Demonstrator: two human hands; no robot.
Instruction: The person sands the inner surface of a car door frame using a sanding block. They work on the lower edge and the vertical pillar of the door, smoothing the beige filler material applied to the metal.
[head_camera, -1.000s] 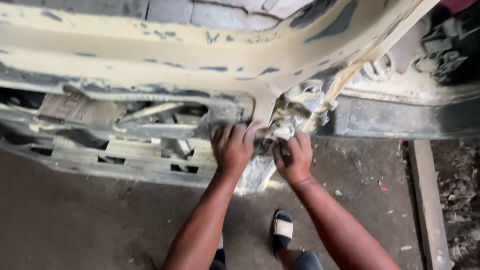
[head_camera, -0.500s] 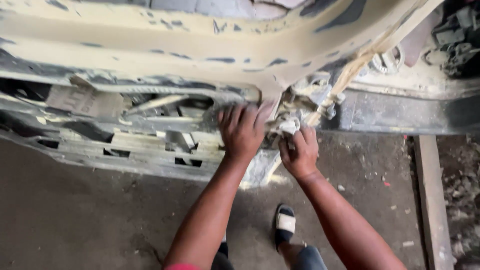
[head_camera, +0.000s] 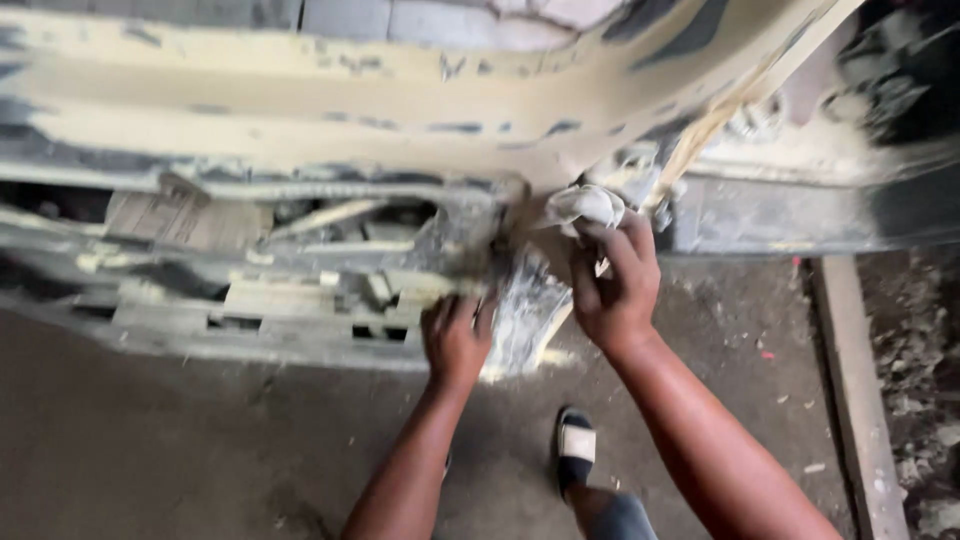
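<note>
A car bumper (head_camera: 300, 120) coated in pale filler stretches across the upper view, with a broken grille section (head_camera: 280, 300) below it. My left hand (head_camera: 455, 340) presses against the lower edge of the grille, fingers curled on it. My right hand (head_camera: 615, 285) is raised at the bumper's corner and grips a crumpled pale piece of sandpaper or cloth (head_camera: 585, 205) against the surface; which of the two it is stays unclear in the blur.
Dusty concrete floor (head_camera: 200, 450) lies beneath. My foot in a black and white sandal (head_camera: 577, 445) stands below the hands. A raised concrete strip (head_camera: 850, 380) runs along the right, with rubble beyond it.
My left hand has dropped from the bumper's middle edge down to the lower grille. My right hand has lifted to the corner with the crumpled piece. The view has shifted closer.
</note>
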